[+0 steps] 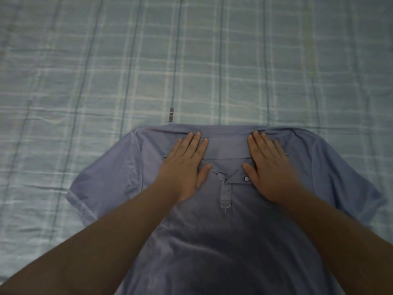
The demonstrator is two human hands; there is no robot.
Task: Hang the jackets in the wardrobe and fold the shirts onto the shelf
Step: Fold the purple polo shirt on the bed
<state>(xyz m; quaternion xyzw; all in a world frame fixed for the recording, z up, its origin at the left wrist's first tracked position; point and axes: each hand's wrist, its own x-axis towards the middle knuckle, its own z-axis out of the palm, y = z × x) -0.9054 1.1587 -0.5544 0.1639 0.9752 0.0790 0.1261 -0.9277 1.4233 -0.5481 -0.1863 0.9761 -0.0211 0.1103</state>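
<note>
Blue polo shirt [234,241], laid front up on the checked bedsheet [106,71], on the near part of the bed and about midway across what shows of it. Collar [225,145] at the far end, lower body running out of view toward the person. Collar turned down flat, placket [225,192] open at the top, one small pale button [246,178] showing on its right flap. Short sleeves spread to either side, one [102,184] toward the left of the bed, the other [344,177] toward the right, both flat on the sheet with soft wrinkles.

Left hand [182,167] palm down on the shirt just left of the placket, fingers straight and close together, tips reaching the collar's far fold, thumb spread toward the placket. Nothing gripped, only pressed flat. Right hand [270,167] mirrored just right of the placket, likewise palm down with straight fingers on the collar's end, thumb angled inward near the button. Hands apart, with the middle of the collar and the open placket between them. Bare forearms crossing the shirt's body from the near corners of the view.

Around the shirt, pale blue-grey sheet with light checks and darker stripes running away from the person, slightly creased. Small dark tab [170,114] with unreadable lettering on one dark stripe, just beyond the collar, left of middle.
</note>
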